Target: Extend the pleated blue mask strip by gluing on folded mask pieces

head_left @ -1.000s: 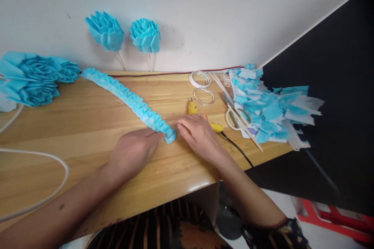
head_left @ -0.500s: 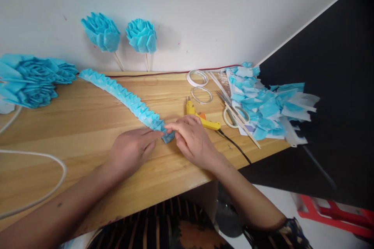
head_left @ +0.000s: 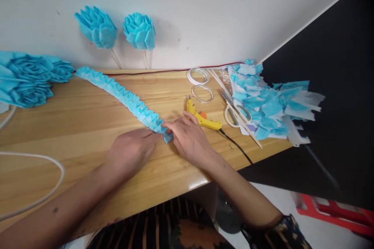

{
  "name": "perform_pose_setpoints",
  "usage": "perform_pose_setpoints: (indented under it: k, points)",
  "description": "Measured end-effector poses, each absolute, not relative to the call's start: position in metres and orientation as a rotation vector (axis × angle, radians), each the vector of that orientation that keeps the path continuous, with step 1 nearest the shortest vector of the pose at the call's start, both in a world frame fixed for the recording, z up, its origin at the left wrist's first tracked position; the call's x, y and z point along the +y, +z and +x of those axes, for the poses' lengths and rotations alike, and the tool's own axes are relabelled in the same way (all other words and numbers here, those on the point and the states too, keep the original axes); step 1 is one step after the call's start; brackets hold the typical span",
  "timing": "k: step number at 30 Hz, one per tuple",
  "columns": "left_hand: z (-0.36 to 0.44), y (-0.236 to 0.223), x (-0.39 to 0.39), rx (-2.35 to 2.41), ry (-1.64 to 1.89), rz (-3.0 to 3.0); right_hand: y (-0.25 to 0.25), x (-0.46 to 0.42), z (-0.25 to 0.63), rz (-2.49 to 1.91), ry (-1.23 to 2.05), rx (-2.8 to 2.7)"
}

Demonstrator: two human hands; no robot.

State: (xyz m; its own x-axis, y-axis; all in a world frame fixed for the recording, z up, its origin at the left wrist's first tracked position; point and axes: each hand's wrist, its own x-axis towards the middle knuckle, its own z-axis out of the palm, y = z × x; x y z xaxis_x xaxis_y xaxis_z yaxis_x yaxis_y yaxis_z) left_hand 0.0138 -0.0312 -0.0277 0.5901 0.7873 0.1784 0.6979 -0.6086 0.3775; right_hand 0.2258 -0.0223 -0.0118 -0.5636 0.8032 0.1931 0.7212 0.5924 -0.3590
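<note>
A long pleated strip of light-blue crepe paper (head_left: 125,99) lies slantwise across the wooden table. Both hands are at its near end. My left hand (head_left: 133,148) comes from the left, its fingers closed and pinching the strip's lower edge. From the right, my right hand (head_left: 189,136) presses its thumb and index finger on the last folds. A short bit of the strip's end pokes out between the two hands. The fingers hide part of the folds they hold.
Behind my right hand lies a yellow glue gun (head_left: 206,121) with a black cord. Tape rolls (head_left: 198,76), scissors (head_left: 228,97), thin sticks (head_left: 245,126) and a pile of blue paper pieces (head_left: 263,101) are at right. Blue paper flowers (head_left: 32,76) lie left; two stemmed flowers (head_left: 139,31) lean against the wall.
My right fingers have shifted slightly left and down onto the strip's end folds, and the left fingers have curled in more. The whole view has shifted slightly.
</note>
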Motion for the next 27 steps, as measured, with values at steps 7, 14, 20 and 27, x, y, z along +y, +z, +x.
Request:
perform_pose_setpoints:
  k: [7, 14, 20, 27]
  points:
    - [0.014, -0.028, -0.032, 1.246, 0.486, 2.577, -0.008, -0.021, 0.24, -1.246, 0.313, -2.013]
    - [0.012, -0.028, -0.03, 1.239, 0.683, 2.45, -0.012, -0.025, 0.232, -1.187, 0.355, -2.157]
    - [0.011, -0.028, -0.031, 1.26, 0.687, 2.44, -0.009, -0.024, 0.227, -1.225, 0.417, -2.243]
    - [0.016, -0.023, -0.032, 1.288, 0.46, 2.577, -0.015, -0.022, 0.222, -1.28, 0.349, -2.414]
